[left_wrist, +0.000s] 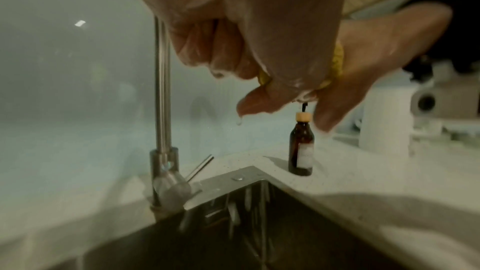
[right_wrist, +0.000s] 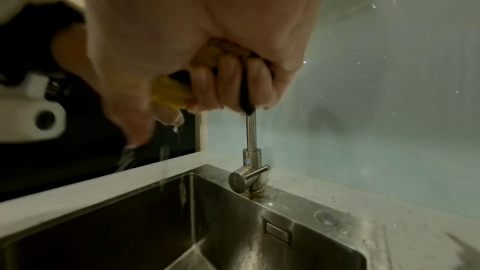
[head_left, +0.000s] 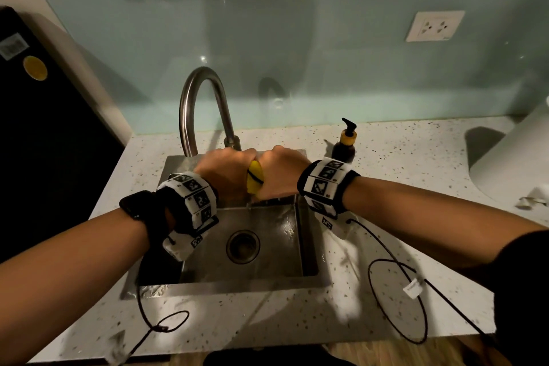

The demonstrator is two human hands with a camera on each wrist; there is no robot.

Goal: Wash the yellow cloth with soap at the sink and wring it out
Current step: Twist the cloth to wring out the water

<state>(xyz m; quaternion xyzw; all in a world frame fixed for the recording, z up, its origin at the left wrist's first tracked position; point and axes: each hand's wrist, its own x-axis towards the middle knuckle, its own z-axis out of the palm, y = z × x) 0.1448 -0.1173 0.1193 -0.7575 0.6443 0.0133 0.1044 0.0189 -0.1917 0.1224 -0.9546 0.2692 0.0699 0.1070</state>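
Note:
Both hands are clenched side by side over the back of the steel sink (head_left: 309,282), squeezing the yellow cloth (head_left: 254,178) between them. My left hand (head_left: 225,171) grips one end of the bunched cloth (left_wrist: 337,59), and my right hand (head_left: 280,172) grips the other end (right_wrist: 168,93). Only a small yellow bulge with a black trim line shows between the fists. Water drips from the fingers (right_wrist: 176,122) into the basin. The brown soap pump bottle (head_left: 344,142) stands on the counter just right of the sink's back corner. No water is visible at the spout of the curved faucet (head_left: 202,104).
The faucet lever (right_wrist: 249,174) sticks out at the sink's back edge. A black appliance (head_left: 44,128) stands on the left. A white paper towel roll (head_left: 517,157) sits at the far right, a wall socket (head_left: 435,25) above. Cables loop across the speckled counter (head_left: 386,291).

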